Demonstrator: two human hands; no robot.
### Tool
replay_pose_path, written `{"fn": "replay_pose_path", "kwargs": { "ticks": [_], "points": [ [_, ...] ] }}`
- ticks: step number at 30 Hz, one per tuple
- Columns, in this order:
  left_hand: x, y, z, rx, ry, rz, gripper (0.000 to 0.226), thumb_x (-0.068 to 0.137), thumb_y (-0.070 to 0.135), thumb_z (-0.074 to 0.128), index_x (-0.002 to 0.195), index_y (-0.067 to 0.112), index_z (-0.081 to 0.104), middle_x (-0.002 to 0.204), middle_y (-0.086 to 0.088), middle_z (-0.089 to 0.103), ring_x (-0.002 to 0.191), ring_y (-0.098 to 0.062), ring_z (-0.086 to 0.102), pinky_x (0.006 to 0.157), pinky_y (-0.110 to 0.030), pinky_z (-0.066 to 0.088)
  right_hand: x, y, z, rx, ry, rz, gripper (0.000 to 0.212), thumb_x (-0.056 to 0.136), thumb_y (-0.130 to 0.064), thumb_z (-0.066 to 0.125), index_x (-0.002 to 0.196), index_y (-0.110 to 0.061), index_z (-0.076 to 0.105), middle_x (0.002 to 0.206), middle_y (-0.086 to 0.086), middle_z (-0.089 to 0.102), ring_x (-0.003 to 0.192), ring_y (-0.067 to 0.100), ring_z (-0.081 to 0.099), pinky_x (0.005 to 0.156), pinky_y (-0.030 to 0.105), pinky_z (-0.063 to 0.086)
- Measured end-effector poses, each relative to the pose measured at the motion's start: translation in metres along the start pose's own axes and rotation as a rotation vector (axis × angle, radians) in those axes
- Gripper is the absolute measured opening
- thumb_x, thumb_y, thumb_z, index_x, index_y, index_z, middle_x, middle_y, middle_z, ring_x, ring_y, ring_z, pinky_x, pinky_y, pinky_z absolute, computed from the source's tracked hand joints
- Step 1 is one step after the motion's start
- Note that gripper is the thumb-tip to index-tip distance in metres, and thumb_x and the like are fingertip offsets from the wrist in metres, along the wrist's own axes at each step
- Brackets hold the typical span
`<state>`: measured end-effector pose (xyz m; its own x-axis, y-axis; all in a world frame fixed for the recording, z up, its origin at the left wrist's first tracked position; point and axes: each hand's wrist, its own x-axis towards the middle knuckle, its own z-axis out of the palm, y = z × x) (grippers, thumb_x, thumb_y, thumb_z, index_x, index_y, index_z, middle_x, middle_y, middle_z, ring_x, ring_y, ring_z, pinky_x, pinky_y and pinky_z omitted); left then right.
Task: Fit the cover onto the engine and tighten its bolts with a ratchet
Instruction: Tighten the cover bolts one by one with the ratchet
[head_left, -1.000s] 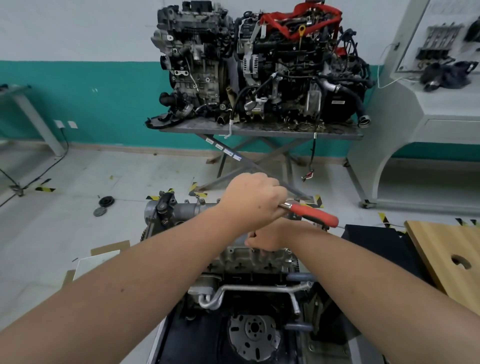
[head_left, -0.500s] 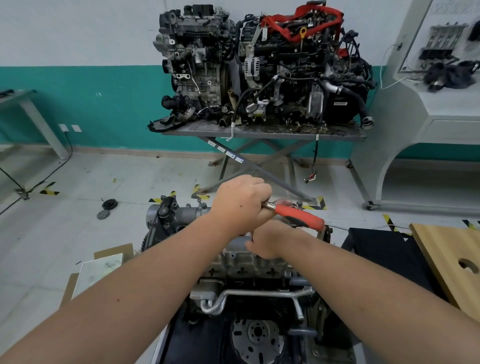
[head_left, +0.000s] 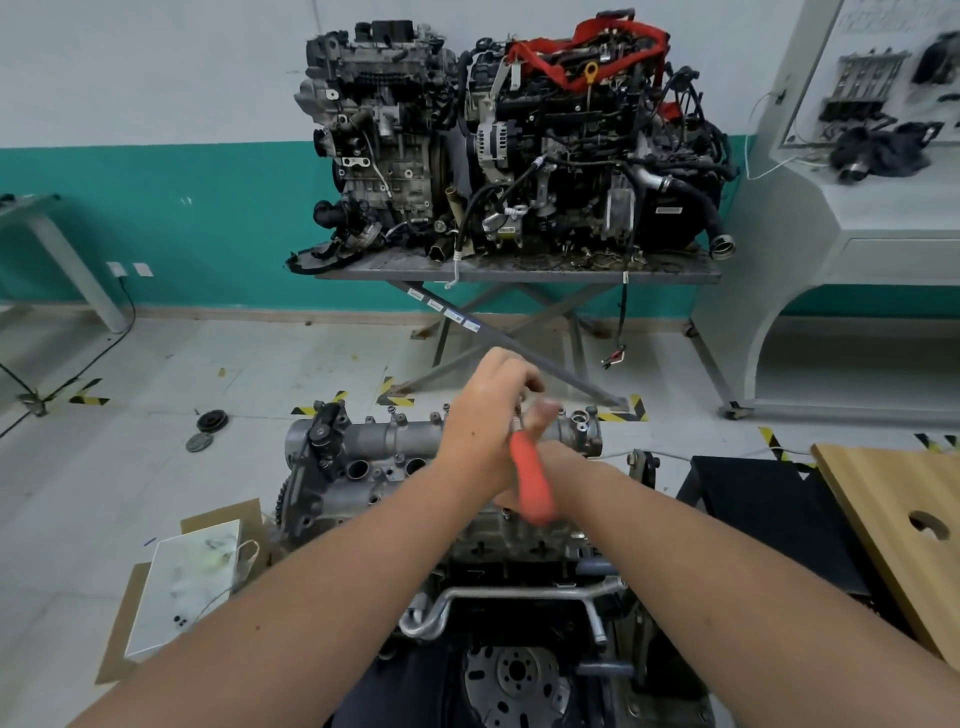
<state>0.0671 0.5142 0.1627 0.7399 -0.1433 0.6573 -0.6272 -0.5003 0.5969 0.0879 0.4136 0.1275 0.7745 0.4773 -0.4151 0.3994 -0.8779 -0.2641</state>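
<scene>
- Centrally, the engine (head_left: 415, 493) stands low in front of the person, its grey cover (head_left: 405, 441) lying across the top with bolts (head_left: 393, 411) standing up along the far edge.
- Over the right part of that cover, the left hand (head_left: 485, 421) has its fingers curled round the ratchet (head_left: 532, 480) near its head; the tool's red handle slants down toward the person and is blurred.
- Just behind the handle, the right hand (head_left: 545, 457) is mostly hidden by the left hand and the tool; fingertips (head_left: 545, 410) show blurred near the ratchet head, so I cannot tell whether they hold anything.
- Left of the engine, a white sheet (head_left: 182, 582) rests on cardboard on the floor, and two dark discs (head_left: 205, 428) lie farther out.
- Right of the engine, a wooden board (head_left: 893, 525) with a round hole sits beside a black surface (head_left: 753, 514).
- Beyond the engine, a metal stand (head_left: 519, 273) against the teal wall carries two more engines (head_left: 509, 140).
</scene>
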Motion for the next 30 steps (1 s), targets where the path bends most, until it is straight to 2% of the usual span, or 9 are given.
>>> {"fn": "replay_pose_path", "kwargs": {
  "ticks": [3,7,10,14,16,18,20,26,30],
  "points": [
    [-0.012,0.011,0.011,-0.601,0.15,-0.5,0.026,0.088,0.054,0.039,0.084,0.042,0.061,0.078,0.005,0.065,0.065,-0.01,0.057,0.058,-0.026,0.044,-0.003,-0.004,-0.001,0.021,0.056,0.059,0.04,0.102,-0.021,0.031,0.125,-0.007,0.059,0.126,0.012,0.061,0.114,0.031,0.056,0.09,0.043,0.048],
    [-0.007,0.01,0.01,-1.001,0.196,-0.83,0.045,0.096,0.056,0.042,0.075,0.028,0.07,0.062,-0.004,0.062,0.052,-0.015,0.053,0.051,-0.026,0.042,0.004,-0.003,-0.003,-0.126,-0.005,0.045,0.031,0.099,-0.031,0.04,0.103,-0.013,0.064,0.12,0.013,0.063,0.099,0.027,0.053,0.086,0.039,0.044],
    [0.004,0.002,-0.005,-1.016,0.074,-0.976,0.04,0.101,0.043,0.049,0.074,0.016,0.062,0.054,-0.006,0.055,0.047,-0.02,0.052,0.049,-0.028,0.046,0.004,0.0,-0.004,-0.23,-0.044,0.009,0.04,0.099,-0.047,0.038,0.095,-0.014,0.061,0.1,0.007,0.062,0.102,0.026,0.055,0.085,0.036,0.045],
    [0.021,0.0,-0.03,-0.649,-0.305,-1.02,0.036,0.099,0.039,0.047,0.076,0.014,0.058,0.06,-0.008,0.066,0.068,-0.029,0.073,0.078,-0.039,0.05,0.004,0.005,-0.006,-0.19,-0.056,0.017,0.053,0.093,-0.054,0.044,0.123,-0.013,0.06,0.127,0.008,0.058,0.128,0.029,0.047,0.102,0.042,0.044],
    [0.032,0.004,-0.038,-0.442,-0.471,-1.016,0.027,0.095,0.035,0.044,0.085,0.013,0.055,0.071,-0.008,0.073,0.072,-0.023,0.075,0.075,-0.037,0.048,0.002,0.002,-0.008,-0.269,-0.087,-0.03,0.056,0.094,-0.052,0.04,0.132,-0.014,0.056,0.132,0.011,0.055,0.126,0.032,0.048,0.098,0.037,0.042],
    [0.042,0.013,-0.042,-0.25,-0.624,-0.951,0.017,0.091,0.029,0.04,0.088,0.016,0.05,0.076,-0.004,0.077,0.066,-0.016,0.071,0.071,-0.036,0.043,0.004,0.002,-0.005,-0.255,-0.085,-0.044,0.041,0.096,-0.049,0.037,0.105,-0.019,0.064,0.11,0.007,0.061,0.116,0.032,0.052,0.092,0.034,0.041],
    [0.051,0.021,-0.04,-0.019,-0.729,-0.797,0.018,0.094,0.025,0.038,0.086,0.015,0.05,0.069,0.003,0.075,0.055,-0.006,0.064,0.062,-0.03,0.041,0.003,0.001,-0.004,-0.215,-0.032,-0.007,0.036,0.098,-0.044,0.039,0.069,-0.024,0.048,0.08,-0.002,0.05,0.098,0.028,0.052,0.083,0.034,0.039],
    [0.051,0.037,-0.03,0.78,-0.786,0.009,0.031,0.109,0.037,0.033,0.091,0.017,0.049,0.078,0.0,0.053,0.067,-0.019,0.054,0.052,-0.034,0.04,0.001,0.001,0.0,-0.137,0.012,0.033,0.04,0.098,-0.036,0.042,0.062,-0.018,0.042,0.068,-0.004,0.042,0.074,0.019,0.044,0.074,0.031,0.033],
    [0.033,0.032,-0.024,0.92,-0.595,0.383,0.035,0.105,0.049,0.04,0.09,0.022,0.056,0.079,0.005,0.05,0.071,-0.023,0.056,0.059,-0.03,0.027,-0.007,0.009,0.0,-0.139,0.041,0.054,0.033,0.097,-0.038,0.04,0.091,-0.013,0.059,0.102,0.005,0.062,0.101,0.027,0.053,0.083,0.032,0.039]
  ]
}}
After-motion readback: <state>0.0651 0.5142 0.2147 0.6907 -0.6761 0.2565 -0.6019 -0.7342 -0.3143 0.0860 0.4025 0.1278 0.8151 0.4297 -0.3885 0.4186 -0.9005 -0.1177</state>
